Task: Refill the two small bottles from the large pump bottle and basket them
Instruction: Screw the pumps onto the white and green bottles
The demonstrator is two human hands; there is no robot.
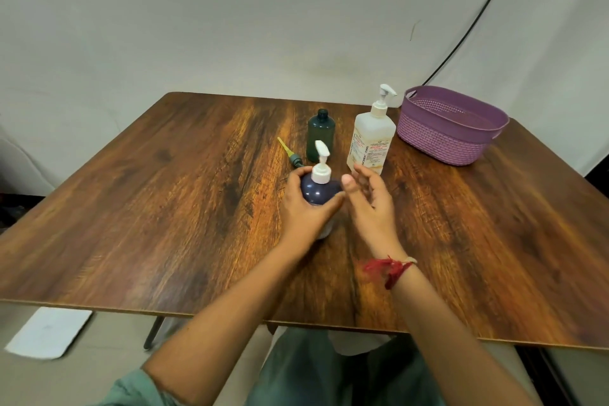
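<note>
Left hand (308, 208) wrapped around small dark-blue round plastic bottle with white pump top (320, 189), gripping its body; right hand (369, 198) released, fingers spread, hovering just beside the bottle's pump, touching nothing as far as visible. Dark-blue bottle upright on wood-grain laminate counter (164, 208), near centre. Just behind it: small dark-green translucent plastic bottle (321, 135), upright, uncapped; its green cap with yellow nozzle (290, 153) lying on its side to the left. Large clear-white rectangular pump bottle with printed label (370, 138) upright, right of the green one. Purple woven-pattern plastic basket (451, 125) at far right, apart from the bottles, looks empty.

Handling guess: small bottles light, stiff plastic, smooth and likely slippery if soap gets on them; best held around the body while twisting the pump collar. Green one narrow, tips easily. Large bottle probably heavier, stable; press the pump head, steady the shoulder.

Counter flat, hard, glossy. Plain off-white wall behind, black cable (478, 16) running down it at right. White paper (49, 333) on floor at lower left.
</note>
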